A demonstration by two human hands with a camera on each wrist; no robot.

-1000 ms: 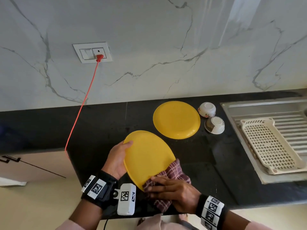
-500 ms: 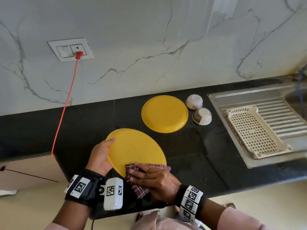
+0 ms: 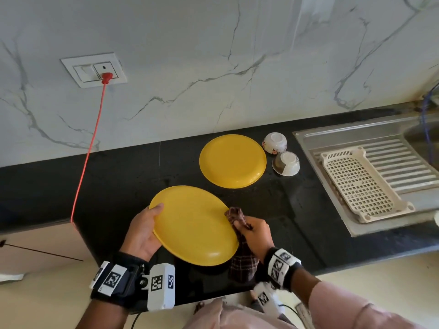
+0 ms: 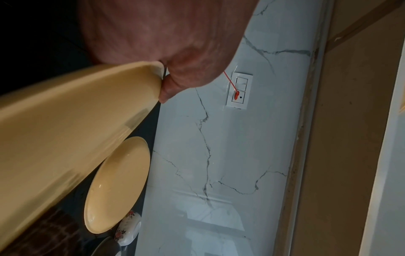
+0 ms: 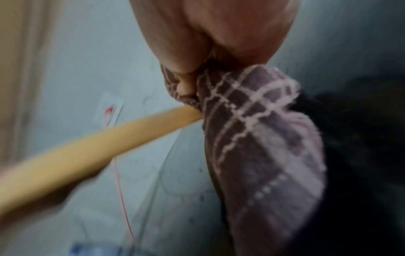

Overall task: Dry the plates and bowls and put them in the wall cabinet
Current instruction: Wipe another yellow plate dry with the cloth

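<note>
1. Plate in hand [image 3: 193, 225]: a yellow round plate held above the near part of the black counter [image 3: 123, 186], tilted, its face up toward the head camera; its long axis in that view runs from 10 o'clock to 4 o'clock.
2. Left hand [image 3: 143, 233] grips the plate's rim at 9 o'clock, thumb lying over the top face and fingers hidden beneath.
3. Right hand [image 3: 255, 235] has its fingers curled round a dark checked cloth [image 3: 242, 260], which it pinches over the plate's rim at 3 o'clock; the rest of the cloth hangs down below the plate.
4. Bare black counter lies at 12 o'clock from the held plate, between it and the second plate [image 3: 232, 161], which lies flat and well apart from the first.
5. Two small bowls [image 3: 274, 142] stand upside down just beside the second plate at its 3 o'clock, close to each other and near the sink's edge.
6. Steel sink drainboard [image 3: 356, 136] at 2 o'clock carries a cream perforated tray [image 3: 361, 186].
7. Marble wall at 12 o'clock bears a switch plate [image 3: 93, 70], from which a red cord [image 3: 88, 155] drops to the counter's left edge at 9 o'clock.
</note>
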